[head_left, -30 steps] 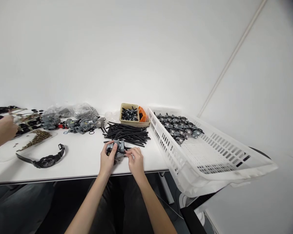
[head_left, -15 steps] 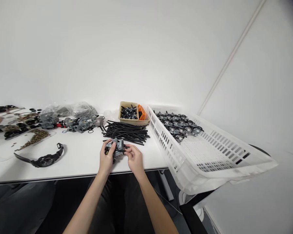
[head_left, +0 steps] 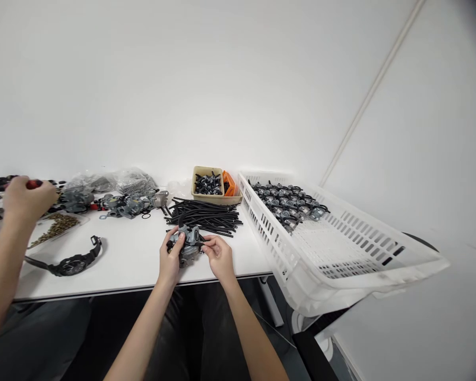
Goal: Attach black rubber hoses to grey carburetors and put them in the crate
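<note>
Head view: left hand (head_left: 170, 260) is gripping a metallic carburetor (head_left: 189, 251). Right hand (head_left: 221, 258), alongside, is pinching a slim, half-hidden dark piece (head_left: 202, 244).

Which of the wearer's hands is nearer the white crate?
Right. The right hand is left of the white crate; the left hand, holding the grey metal part, is farther left.

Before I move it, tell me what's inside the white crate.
In the white crate, gray metal parts with black hoses sit clustered toward the far end. What lies directly beneath them is covered.
</note>
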Available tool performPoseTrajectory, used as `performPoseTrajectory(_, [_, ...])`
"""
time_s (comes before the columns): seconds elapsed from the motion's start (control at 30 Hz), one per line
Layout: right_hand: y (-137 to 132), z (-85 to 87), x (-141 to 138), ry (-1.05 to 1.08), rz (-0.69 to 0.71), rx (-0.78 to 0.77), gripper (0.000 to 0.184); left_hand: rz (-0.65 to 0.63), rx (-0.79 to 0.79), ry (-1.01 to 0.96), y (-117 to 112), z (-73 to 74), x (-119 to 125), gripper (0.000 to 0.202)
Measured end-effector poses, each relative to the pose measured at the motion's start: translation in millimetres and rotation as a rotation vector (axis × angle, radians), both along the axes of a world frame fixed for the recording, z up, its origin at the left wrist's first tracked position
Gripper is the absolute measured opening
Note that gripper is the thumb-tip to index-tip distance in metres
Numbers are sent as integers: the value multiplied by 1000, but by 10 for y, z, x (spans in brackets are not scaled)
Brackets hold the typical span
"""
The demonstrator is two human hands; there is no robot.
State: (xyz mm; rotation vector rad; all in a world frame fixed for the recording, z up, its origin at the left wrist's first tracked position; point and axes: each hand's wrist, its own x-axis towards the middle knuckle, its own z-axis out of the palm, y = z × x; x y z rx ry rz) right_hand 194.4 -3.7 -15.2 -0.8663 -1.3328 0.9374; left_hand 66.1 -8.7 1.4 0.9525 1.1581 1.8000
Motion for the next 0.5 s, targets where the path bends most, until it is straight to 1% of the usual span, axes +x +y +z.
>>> performPoseTrajectory(0.03, [-25,31,29,21,57,4,6,-15,0,-27,2,-2,-10,40])
performPoseTrajectory(0.1, [-86,104,88,81,152,3,16,-44,-8,-90,-1,-5,-40,39])
performPoseTrajectory(0.17, [-141,171,132,151,180,-8,26,-98,-36,-178,-13,-2,-81,36])
performPoseTrajectory(0.23, [-162,204,151,196,148,-23,30,-166,-67,-280,-32,11,-123,36])
performPoseTrajectory(0.3, [-141,192,148,215,109,-39,22,-217,-88,-335,-59,37,-159,37])
performPoseTrajectory(0.37, [-93,146,134,236,70,-51,18,-269,-105,-357,-94,76,-185,38])
performPoseTrajectory(0.5, [-29,65,116,244,-15,-90,24,-424,-171,-356,-167,162,-212,48])
